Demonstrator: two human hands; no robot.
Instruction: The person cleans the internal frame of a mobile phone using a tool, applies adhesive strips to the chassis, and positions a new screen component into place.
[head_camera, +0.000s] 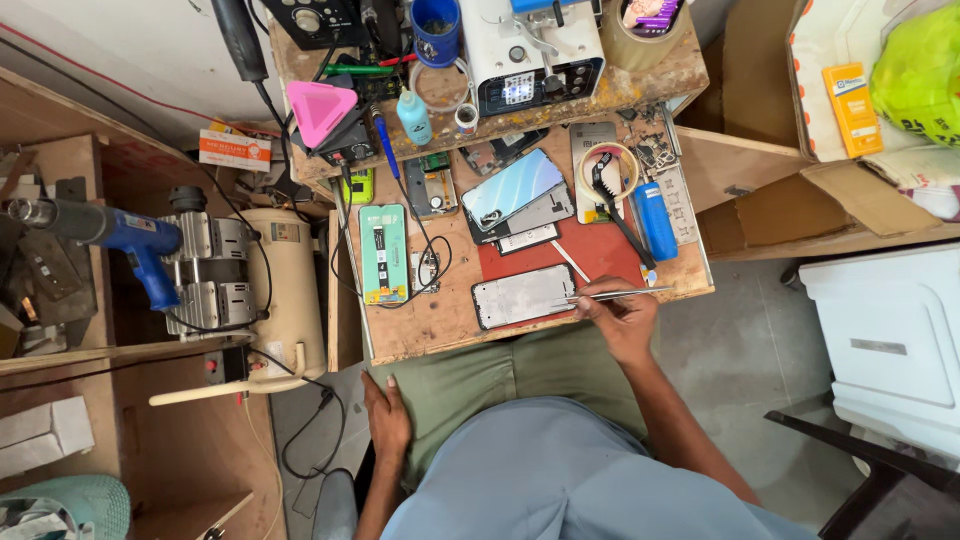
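My right hand (622, 318) is at the front right edge of a small wooden workbench (430, 325) and grips thin metal tweezers (612, 294), which point left over a grey phone frame (523, 296) lying flat near the front edge. My left hand (387, 418) rests on my thigh below the bench, fingers loosely curled, holding nothing. A phone with a shiny light-blue back (512, 187) lies on other phone parts behind the frame. A green opened phone body (384, 253) lies at the bench's left.
A blue cylinder (655, 221), a tape roll (610, 172) and small screws sit at the right. A raised shelf carries a pink triangular pick (320, 110), a small bottle (413, 117), a blue cup (436, 30) and a white machine (530, 50). A blue heat gun (120, 240) and compressor stand left.
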